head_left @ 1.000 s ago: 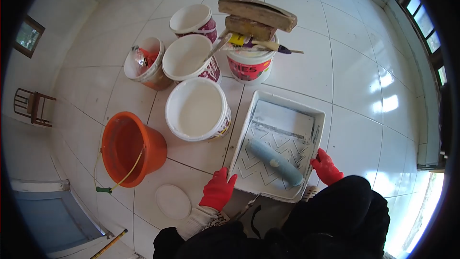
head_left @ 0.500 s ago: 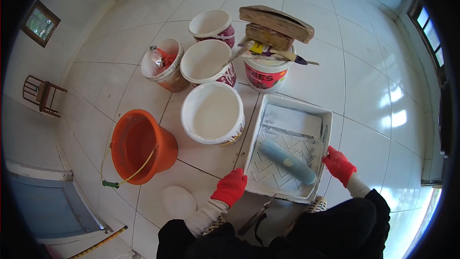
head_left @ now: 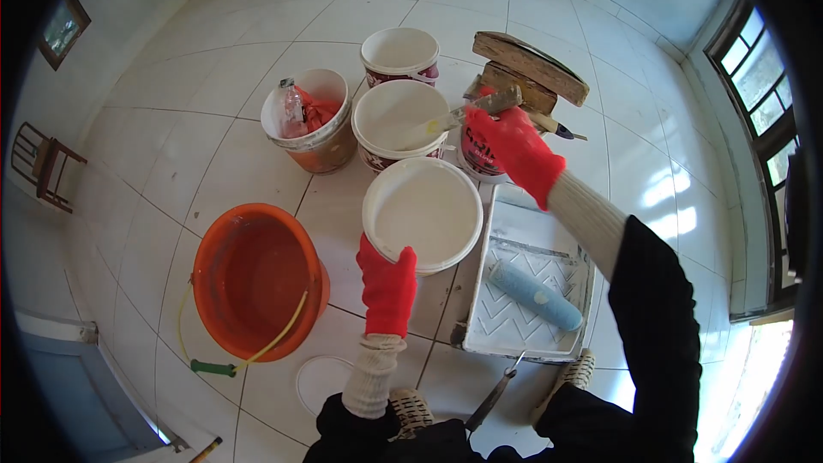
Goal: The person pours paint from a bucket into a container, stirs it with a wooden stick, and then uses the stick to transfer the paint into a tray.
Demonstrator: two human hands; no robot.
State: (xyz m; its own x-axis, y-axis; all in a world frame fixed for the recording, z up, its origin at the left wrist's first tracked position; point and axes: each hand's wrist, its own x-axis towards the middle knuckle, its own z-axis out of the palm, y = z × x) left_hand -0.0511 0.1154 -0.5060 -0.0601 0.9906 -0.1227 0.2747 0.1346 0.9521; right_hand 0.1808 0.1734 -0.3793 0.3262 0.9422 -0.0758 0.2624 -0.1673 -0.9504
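Note:
My left hand, in a red glove, grips the near rim of the front white paint bucket, thumb at the edge. My right hand, also red-gloved, is closed around a flat paint-smeared stick. The stick's lower end points into the middle bucket, which stands just behind the front one. Below my right forearm lies the white paint tray, with a pale blue roller sleeve on its ridged slope. The roller's handle reaches toward my feet.
An orange bucket with a yellow handle stands at the left, near a round white lid. Behind are a bucket holding red material, another white bucket, and a pink-labelled bucket with wooden blocks above it.
Both hands have left the tray's sides. My left hand has moved to the front bucket's rim; my right hand has reached forward and taken hold of the stick.

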